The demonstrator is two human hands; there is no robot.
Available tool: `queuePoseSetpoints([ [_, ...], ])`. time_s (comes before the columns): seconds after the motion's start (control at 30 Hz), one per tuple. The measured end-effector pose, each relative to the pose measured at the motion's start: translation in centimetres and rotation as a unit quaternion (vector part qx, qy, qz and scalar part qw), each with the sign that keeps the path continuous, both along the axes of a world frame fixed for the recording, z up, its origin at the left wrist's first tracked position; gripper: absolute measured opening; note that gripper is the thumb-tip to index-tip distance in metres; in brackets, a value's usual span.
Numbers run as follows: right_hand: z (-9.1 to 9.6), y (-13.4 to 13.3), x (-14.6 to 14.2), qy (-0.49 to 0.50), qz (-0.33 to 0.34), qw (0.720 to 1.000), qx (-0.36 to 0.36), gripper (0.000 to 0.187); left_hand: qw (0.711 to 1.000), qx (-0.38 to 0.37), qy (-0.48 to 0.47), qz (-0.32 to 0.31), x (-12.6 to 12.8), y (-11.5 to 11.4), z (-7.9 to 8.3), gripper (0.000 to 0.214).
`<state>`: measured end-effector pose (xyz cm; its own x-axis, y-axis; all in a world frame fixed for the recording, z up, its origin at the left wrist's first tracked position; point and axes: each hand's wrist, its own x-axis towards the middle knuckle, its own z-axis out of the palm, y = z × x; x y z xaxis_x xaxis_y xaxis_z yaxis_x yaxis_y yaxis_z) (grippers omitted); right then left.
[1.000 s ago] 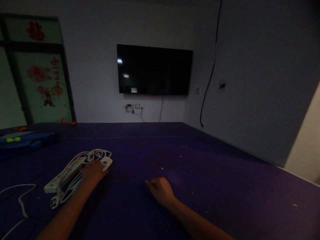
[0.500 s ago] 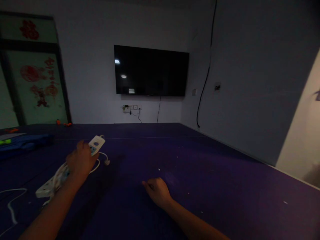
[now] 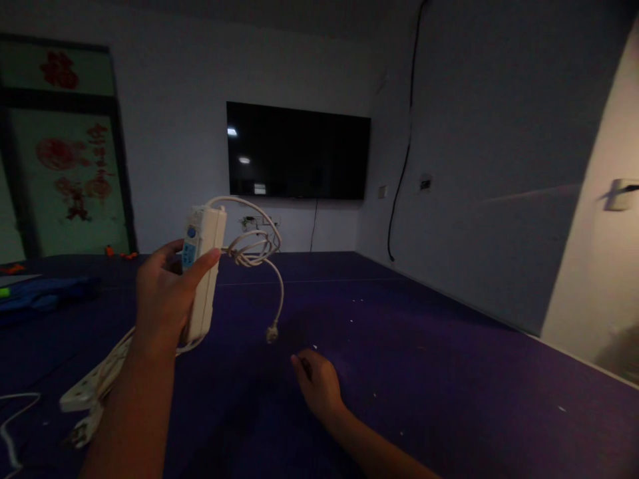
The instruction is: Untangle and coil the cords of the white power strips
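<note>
My left hand [image 3: 167,293] grips a white power strip [image 3: 206,293] upright above the purple surface, with its blue sockets facing left. From the strip a white cord [image 3: 257,249] hangs in a loose coil, and its plug [image 3: 271,333] dangles at the end. Behind my left forearm lies a second white power strip [image 3: 82,392], partly hidden, with its own cord and plug [image 3: 81,432] beside it. My right hand [image 3: 318,384] rests on the surface with fingers curled in and the thumb pointing out; nothing shows in it.
The purple surface [image 3: 449,372] carries small white scraps. Blue cloth [image 3: 50,293] lies at the far left, a loose white cable [image 3: 10,439] at the near left. Small orange objects [image 3: 128,255] sit by the door. A television [image 3: 299,153] hangs on the wall above some outlets.
My left hand has lifted the power strip off the surface and turned it upright, its coiled cord and plug now hanging to the right. My right hand has barely moved.
</note>
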<state>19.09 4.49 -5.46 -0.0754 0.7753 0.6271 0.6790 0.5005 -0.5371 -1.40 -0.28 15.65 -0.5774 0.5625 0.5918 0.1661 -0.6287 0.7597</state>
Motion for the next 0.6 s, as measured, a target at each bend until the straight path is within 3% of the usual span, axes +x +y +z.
queuePoseSetpoints([
  [0.07,1.2,-0.2,0.6,0.059,-0.035,0.993,0.098,0.025,0.999,-0.006,-0.027,-0.044,0.6,-0.3,0.3,0.052],
  [0.13,3.3,-0.4,1.4,0.092,-0.087,0.967,0.221,0.023,0.995,-0.007,-0.041,-0.090,0.9,-0.5,0.5,0.043],
  [0.2,6.3,-0.8,2.5,0.109,-0.146,0.924,0.337,0.030,0.989,0.002,-0.056,-0.139,0.9,-0.4,0.7,0.037],
  [0.27,9.9,-1.0,3.3,0.130,-0.171,0.900,0.379,0.038,0.982,0.013,-0.061,-0.180,0.9,-0.2,0.7,0.034],
  [0.3,11.7,-1.1,3.6,0.140,-0.156,0.905,0.371,0.044,0.979,0.017,-0.061,-0.195,0.8,-0.1,0.6,0.033],
  [0.37,15.0,-0.9,3.7,0.135,-0.086,0.940,0.300,0.055,0.975,0.027,-0.061,-0.213,0.8,0.1,0.6,0.035],
  [0.47,18.6,-0.2,2.6,0.170,0.033,0.966,0.190,0.067,0.966,0.039,-0.066,-0.247,0.6,0.2,0.4,0.045],
  [0.6,20.3,0.7,0.1,0.216,0.222,0.946,0.099,0.041,0.951,0.049,-0.057,-0.299,0.1,0.6,0.2,0.049],
])
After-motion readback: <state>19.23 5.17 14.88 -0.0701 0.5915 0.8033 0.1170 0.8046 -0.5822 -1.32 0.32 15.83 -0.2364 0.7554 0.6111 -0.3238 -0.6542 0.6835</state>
